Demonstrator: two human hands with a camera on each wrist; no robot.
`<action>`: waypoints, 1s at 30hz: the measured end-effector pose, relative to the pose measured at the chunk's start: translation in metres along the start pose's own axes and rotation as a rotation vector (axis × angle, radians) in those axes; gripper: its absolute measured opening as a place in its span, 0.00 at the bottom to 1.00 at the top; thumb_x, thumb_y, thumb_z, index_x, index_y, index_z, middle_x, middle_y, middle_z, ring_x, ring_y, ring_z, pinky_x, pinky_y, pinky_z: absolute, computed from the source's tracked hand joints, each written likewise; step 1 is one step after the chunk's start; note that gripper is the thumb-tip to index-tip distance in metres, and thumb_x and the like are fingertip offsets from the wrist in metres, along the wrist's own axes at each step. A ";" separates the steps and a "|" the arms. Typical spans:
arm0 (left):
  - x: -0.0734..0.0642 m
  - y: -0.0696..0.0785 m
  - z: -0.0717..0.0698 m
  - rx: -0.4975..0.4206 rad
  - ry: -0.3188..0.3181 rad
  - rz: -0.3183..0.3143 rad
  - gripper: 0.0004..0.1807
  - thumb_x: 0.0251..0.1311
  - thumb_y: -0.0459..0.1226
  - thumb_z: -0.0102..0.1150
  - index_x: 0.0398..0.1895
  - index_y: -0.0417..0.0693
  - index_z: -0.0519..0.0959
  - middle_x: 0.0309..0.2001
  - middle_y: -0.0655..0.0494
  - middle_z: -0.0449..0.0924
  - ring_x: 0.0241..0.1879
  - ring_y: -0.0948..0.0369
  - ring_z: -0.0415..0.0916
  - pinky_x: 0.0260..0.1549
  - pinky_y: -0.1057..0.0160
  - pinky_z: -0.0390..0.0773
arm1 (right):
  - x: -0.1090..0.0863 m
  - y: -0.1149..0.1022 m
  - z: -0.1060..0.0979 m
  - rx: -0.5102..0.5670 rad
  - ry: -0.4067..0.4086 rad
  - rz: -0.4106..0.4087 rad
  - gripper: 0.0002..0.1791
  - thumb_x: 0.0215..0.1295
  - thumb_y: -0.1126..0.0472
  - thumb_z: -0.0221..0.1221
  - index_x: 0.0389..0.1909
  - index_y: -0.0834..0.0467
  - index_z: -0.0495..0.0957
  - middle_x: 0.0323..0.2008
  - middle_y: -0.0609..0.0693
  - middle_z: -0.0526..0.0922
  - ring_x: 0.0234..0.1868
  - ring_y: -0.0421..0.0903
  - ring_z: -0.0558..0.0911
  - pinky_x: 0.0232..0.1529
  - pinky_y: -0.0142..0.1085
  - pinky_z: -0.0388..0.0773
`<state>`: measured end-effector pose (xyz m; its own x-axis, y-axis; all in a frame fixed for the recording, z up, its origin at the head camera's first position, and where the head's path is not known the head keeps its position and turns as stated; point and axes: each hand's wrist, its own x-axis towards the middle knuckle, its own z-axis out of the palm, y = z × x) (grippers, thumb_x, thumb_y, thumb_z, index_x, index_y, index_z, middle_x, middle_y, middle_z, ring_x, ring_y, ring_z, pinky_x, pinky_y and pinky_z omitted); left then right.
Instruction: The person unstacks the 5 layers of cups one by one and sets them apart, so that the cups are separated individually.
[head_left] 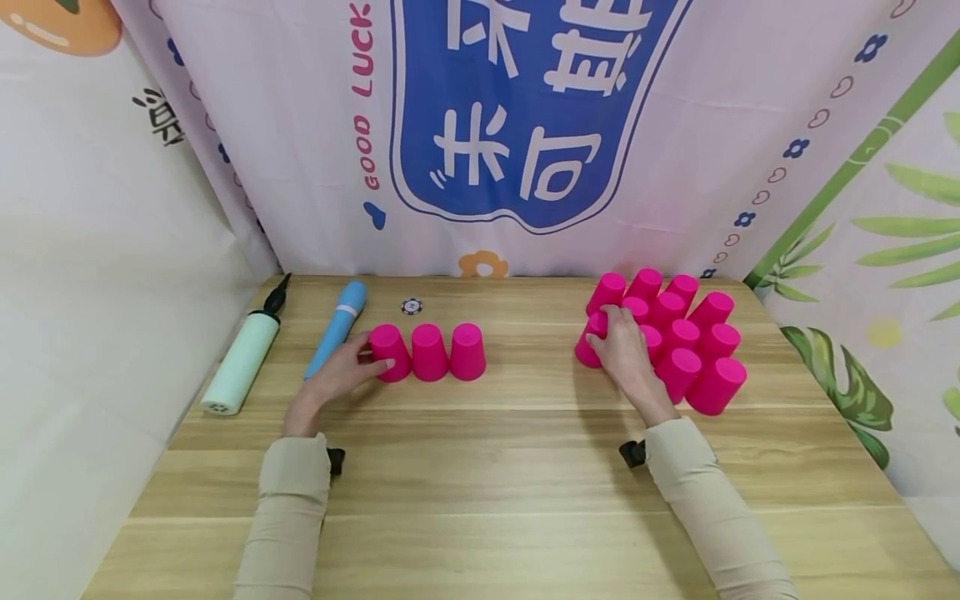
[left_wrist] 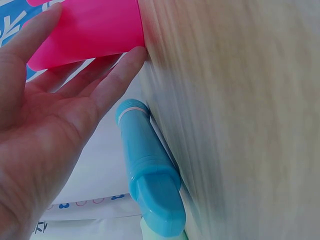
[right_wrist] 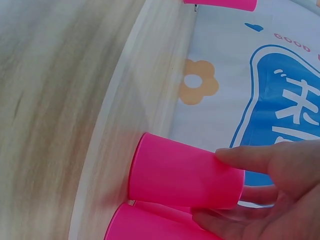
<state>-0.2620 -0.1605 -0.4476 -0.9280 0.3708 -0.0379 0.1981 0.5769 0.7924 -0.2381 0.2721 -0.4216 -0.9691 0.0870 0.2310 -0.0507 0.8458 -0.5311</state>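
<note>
Three upside-down pink cups stand in a row left of centre. My left hand [head_left: 341, 375] holds the leftmost cup [head_left: 389, 350], its thumb on the near side and its fingers at the left and far side. To its right are the middle cup [head_left: 430, 354] and the end cup [head_left: 468, 353]. My right hand [head_left: 628, 354] grips another pink cup [right_wrist: 185, 172] near the top, between thumb and fingers, at the left edge of a cluster of upside-down pink cups [head_left: 684, 335]. Part of that cluster is hidden behind the hand.
A blue microphone-shaped object [head_left: 335, 329] lies just left of my left hand. Farther left is a pale green hand pump [head_left: 242, 360] with a black nozzle. Behind the row lies a small poker chip [head_left: 411, 306]. A printed cloth [head_left: 300, 167] hangs along the table's back edge.
</note>
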 end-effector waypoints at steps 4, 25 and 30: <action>0.001 0.000 0.000 0.001 0.002 0.000 0.34 0.65 0.44 0.58 0.68 0.36 0.61 0.61 0.37 0.69 0.61 0.40 0.66 0.59 0.43 0.70 | 0.001 0.000 0.000 0.007 -0.003 0.009 0.31 0.59 0.68 0.64 0.61 0.71 0.65 0.54 0.70 0.70 0.51 0.66 0.74 0.52 0.57 0.74; 0.000 0.004 -0.003 0.012 -0.003 -0.019 0.35 0.66 0.43 0.58 0.69 0.35 0.59 0.63 0.35 0.68 0.62 0.39 0.65 0.59 0.43 0.69 | -0.014 -0.083 0.051 0.297 -0.045 -0.346 0.31 0.61 0.59 0.65 0.62 0.66 0.68 0.57 0.61 0.73 0.56 0.58 0.76 0.54 0.47 0.77; -0.001 0.004 0.000 0.009 -0.005 -0.018 0.35 0.66 0.43 0.58 0.69 0.35 0.58 0.63 0.35 0.68 0.62 0.39 0.64 0.59 0.43 0.69 | -0.016 -0.103 0.074 0.325 -0.135 -0.344 0.33 0.61 0.54 0.66 0.64 0.64 0.68 0.59 0.59 0.73 0.60 0.56 0.74 0.59 0.47 0.73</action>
<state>-0.2602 -0.1583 -0.4445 -0.9300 0.3635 -0.0551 0.1839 0.5898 0.7863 -0.2353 0.1443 -0.4312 -0.9044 -0.2560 0.3415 -0.4255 0.6037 -0.6742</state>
